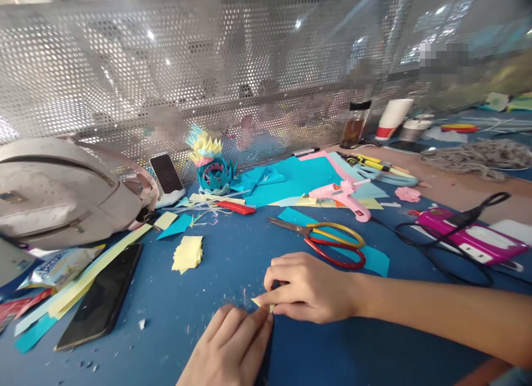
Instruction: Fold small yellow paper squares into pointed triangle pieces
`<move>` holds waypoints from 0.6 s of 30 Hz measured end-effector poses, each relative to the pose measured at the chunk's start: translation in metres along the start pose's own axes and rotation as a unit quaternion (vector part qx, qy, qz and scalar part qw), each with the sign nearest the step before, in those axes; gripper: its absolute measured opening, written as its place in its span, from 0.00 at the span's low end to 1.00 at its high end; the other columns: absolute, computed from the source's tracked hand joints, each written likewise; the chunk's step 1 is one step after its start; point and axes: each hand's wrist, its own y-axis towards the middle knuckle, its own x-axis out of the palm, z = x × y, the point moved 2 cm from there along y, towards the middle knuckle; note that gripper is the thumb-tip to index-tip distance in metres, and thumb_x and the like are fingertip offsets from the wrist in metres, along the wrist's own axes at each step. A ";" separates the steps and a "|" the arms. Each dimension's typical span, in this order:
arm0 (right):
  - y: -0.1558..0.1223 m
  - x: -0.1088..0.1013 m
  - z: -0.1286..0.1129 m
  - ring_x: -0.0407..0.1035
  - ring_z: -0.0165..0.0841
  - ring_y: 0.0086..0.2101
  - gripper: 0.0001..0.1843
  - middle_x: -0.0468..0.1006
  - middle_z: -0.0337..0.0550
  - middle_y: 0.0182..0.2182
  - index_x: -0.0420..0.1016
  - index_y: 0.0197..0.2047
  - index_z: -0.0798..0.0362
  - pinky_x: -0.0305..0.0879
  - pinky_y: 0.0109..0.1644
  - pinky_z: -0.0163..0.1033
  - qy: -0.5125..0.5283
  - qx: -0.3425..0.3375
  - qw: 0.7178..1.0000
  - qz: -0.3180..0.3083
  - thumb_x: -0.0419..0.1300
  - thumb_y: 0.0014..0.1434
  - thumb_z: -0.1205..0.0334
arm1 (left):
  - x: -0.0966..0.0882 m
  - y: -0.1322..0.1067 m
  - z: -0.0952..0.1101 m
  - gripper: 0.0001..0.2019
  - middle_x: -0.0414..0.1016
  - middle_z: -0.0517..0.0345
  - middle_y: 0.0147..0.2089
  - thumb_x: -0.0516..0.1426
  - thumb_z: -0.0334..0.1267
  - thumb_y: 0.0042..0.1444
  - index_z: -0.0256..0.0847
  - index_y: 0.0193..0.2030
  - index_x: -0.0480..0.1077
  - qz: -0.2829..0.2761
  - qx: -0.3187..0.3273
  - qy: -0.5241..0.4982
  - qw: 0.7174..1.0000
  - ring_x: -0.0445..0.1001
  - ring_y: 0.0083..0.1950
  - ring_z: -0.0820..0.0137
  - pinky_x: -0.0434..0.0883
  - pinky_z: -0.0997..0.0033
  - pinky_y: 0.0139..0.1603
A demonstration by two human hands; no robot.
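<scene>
A small piece of yellow paper (256, 301) is worked on toward the near side of the blue table (166, 297), between the two hands. By the right hand (310, 289) it is pinched between thumb and forefinger, the other fingers being curled. The fingers of the left hand (236, 344) are held close together, their tips set against the paper; whether it is pinched or only pressed by them cannot be told.

Little writing can be read: on the shiny, crinkled snack packet (62, 267) at the table's left side, dark lettering is printed (too distorted to be spelled out). A black, glossy phone (102, 297) is laid beside it, partly covered by long paper strips (97, 264).

A squared stack of yellow paper (188, 254) is set beyond the left hand. Just past the right hand, scissors (320, 239) with one yellow and one red looped handle are laid partly over blue paper (380, 258). Toward the far edge, a layered, spiky-petalled paper flower (214, 172) is stood near a ribbed red cutter (236, 207), and a pink plastic glue gun (343, 197) is placed over flat sheets. By the right edge, a magenta-and-white power strip (469, 236) is crossed by black cable. The far edge is backed by a perforated metal panel (124, 53).
</scene>
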 end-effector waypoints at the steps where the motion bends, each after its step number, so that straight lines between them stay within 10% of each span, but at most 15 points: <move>1: 0.000 0.000 0.000 0.66 0.33 0.36 0.19 0.77 0.45 0.40 0.79 0.55 0.53 0.59 0.41 0.39 0.002 -0.001 1.000 0.001 0.50 0.76 0.56 | 0.000 0.000 0.001 0.18 0.78 0.49 0.58 0.45 0.29 0.75 0.32 0.62 0.72 0.001 -0.012 -0.005 1.000 0.74 0.46 0.64 0.72 0.64 0.54; 18: 0.004 0.001 0.005 0.65 0.34 0.38 0.22 0.76 0.48 0.43 0.77 0.58 0.56 0.61 0.43 0.39 0.033 0.008 0.999 -0.036 0.46 0.77 0.56 | 0.008 -0.003 0.003 0.18 0.78 0.48 0.58 0.46 0.29 0.75 0.33 0.63 0.70 0.012 -0.032 -0.023 0.999 0.74 0.46 0.65 0.75 0.63 0.52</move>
